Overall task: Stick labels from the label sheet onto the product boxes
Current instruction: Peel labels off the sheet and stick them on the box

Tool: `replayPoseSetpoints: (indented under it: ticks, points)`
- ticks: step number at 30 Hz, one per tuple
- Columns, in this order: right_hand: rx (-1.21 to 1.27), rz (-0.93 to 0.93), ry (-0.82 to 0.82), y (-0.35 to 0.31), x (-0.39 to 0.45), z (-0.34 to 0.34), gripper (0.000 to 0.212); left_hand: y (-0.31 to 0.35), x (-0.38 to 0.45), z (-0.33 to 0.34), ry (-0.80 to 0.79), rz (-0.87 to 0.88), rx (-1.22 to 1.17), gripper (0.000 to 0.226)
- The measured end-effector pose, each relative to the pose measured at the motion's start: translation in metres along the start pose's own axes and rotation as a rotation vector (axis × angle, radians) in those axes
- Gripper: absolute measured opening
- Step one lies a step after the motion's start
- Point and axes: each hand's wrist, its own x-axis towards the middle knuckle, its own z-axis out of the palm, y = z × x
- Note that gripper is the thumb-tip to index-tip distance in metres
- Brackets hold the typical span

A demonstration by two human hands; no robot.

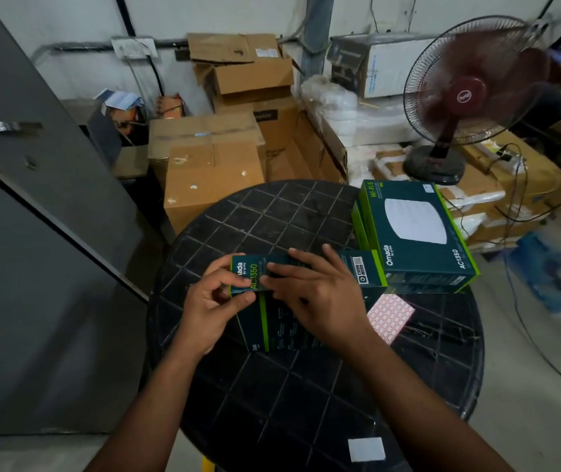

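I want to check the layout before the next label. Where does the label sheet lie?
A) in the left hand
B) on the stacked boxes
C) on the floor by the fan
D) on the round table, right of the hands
D: the label sheet lies flat on the round table, beside the right hand.

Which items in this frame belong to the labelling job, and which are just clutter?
Job items:
- Omada box under both hands
- stacked Omada boxes
- red-and-white label sheet
- left hand
- right hand

Lying about:
- cardboard cartons
- red pedestal fan
- white square on table
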Motion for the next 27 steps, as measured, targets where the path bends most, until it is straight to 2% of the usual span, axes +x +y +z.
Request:
replayPoseSetpoints:
  ticks: [5,9,13,18,23,27]
  points:
    - [0.019,0.145,0.150,0.032,-0.022,-0.018,0.012,0.001,0.001,0.004,0.023,-0.005,0.031,0.023]
    - [0.045,0.128,0.085,0.041,-0.019,-0.021,0.018,0.000,0.002,0.003,0.049,-0.027,0.043,0.016]
    - [0.194,0.243,0.178,0.051,-0.030,-0.028,0.010,0.000,0.000,0.006,0.056,-0.054,0.095,0.011]
    - [0.297,0.281,0.135,0.065,-0.033,-0.041,0.014,0.004,-0.001,0.006,0.028,-0.030,0.172,0.011]
    - [0.265,0.354,0.329,0.073,-0.050,-0.044,0.020,0.000,-0.001,0.008,0.022,-0.033,0.226,0.009]
    - [0.401,0.478,0.363,0.073,-0.054,-0.041,0.016,0.004,0.000,0.009,0.023,-0.035,0.222,0.006]
